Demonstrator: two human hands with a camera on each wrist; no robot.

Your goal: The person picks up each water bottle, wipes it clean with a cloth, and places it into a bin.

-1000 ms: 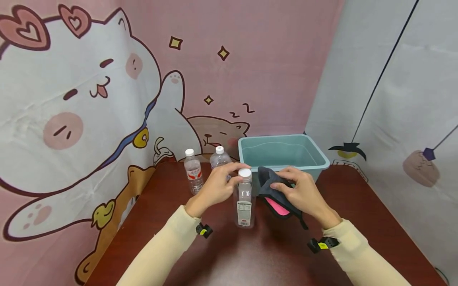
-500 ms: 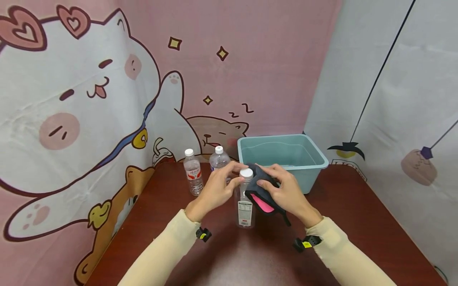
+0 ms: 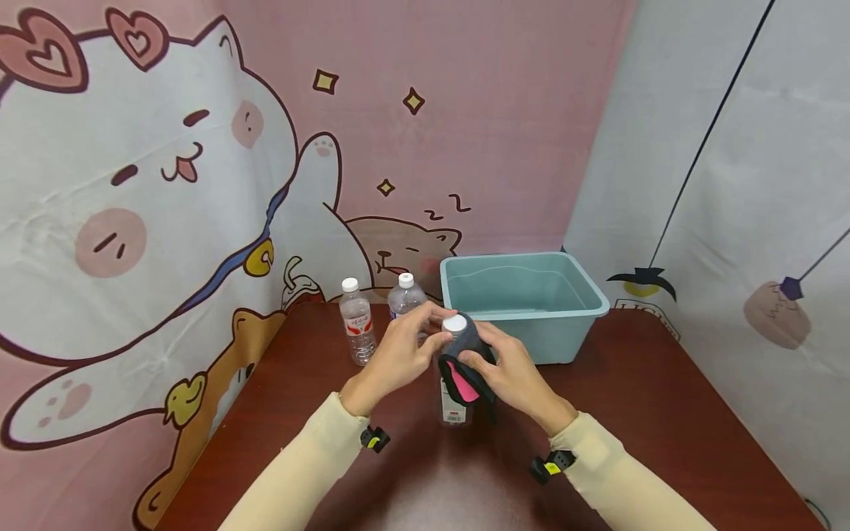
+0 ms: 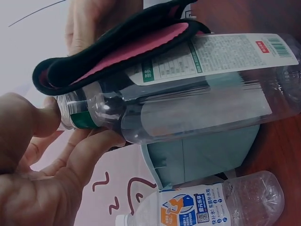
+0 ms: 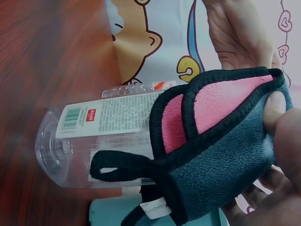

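Observation:
A clear plastic bottle (image 3: 454, 413) with a white cap (image 3: 454, 322) and a printed label stands upright on the table. My left hand (image 3: 398, 354) grips it by the neck just under the cap, thumb on the near side. My right hand (image 3: 511, 369) holds a folded cloth (image 5: 225, 155), dark grey outside, pink inside, with black edging and a hanging loop. The cloth lies against the upper side of the bottle and hides part of the label. In the left wrist view its pink fold (image 4: 136, 44) runs along the bottle's shoulder.
Behind my left hand stand two more capped bottles, one with a red and white label (image 3: 359, 324) and a wider one (image 3: 406, 296). A light teal plastic tub (image 3: 558, 332) sits at the back right of the dark red table (image 3: 637, 413). Cartoon-printed fabric hangs behind.
My right hand has moved left with the cloth, from beside the bottle onto its upper part. The left hand keeps its grip on the neck, nearly still.

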